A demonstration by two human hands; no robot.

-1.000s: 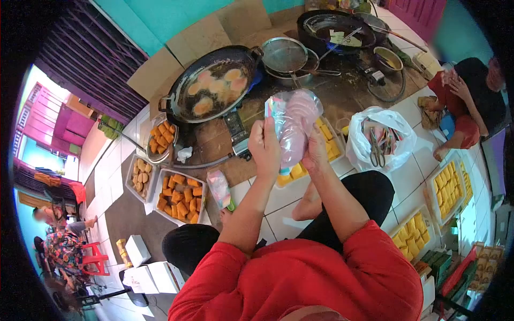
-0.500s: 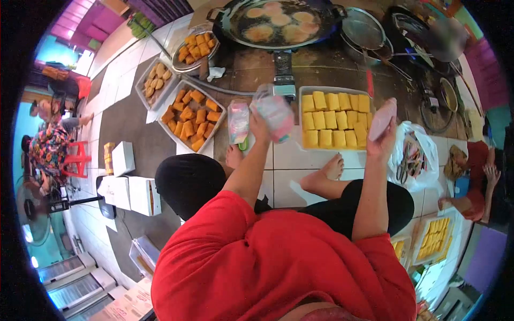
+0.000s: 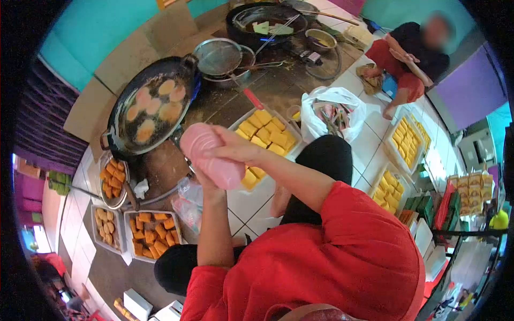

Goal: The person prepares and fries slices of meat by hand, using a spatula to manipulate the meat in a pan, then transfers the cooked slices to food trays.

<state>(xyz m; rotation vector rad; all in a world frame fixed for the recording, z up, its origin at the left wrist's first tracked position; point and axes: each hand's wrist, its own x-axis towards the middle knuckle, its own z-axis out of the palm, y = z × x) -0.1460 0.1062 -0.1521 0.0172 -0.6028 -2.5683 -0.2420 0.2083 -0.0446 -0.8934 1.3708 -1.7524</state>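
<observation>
Between my two hands is a pink ridged roll (image 3: 199, 140), which looks like a stack of thin round discs. My right hand (image 3: 234, 148) is wrapped over its upper side. Underneath, my left hand (image 3: 210, 181) supports it, with most of its fingers hidden behind the roll. Clear plastic packets with pink and blue print (image 3: 190, 202) lie on the floor beside my left forearm. Just behind my right hand stands a tray of yellow blocks (image 3: 267, 131). Left of my hands, a large wok (image 3: 151, 107) has several pale pink rounds in bubbling oil.
Trays of browned pieces (image 3: 152, 232) and round pieces (image 3: 107, 227) stand near my left knee. A white plastic bag (image 3: 334, 113) sits beyond my right knee. Strainers (image 3: 218, 56) and a second wok (image 3: 267, 24) are farther back. Another person (image 3: 407, 67) sits at the upper right.
The view has turned right. My left hand has let go of a printed plastic packet and joined my right hand at the pink roll, which was in my right hand alone before.
</observation>
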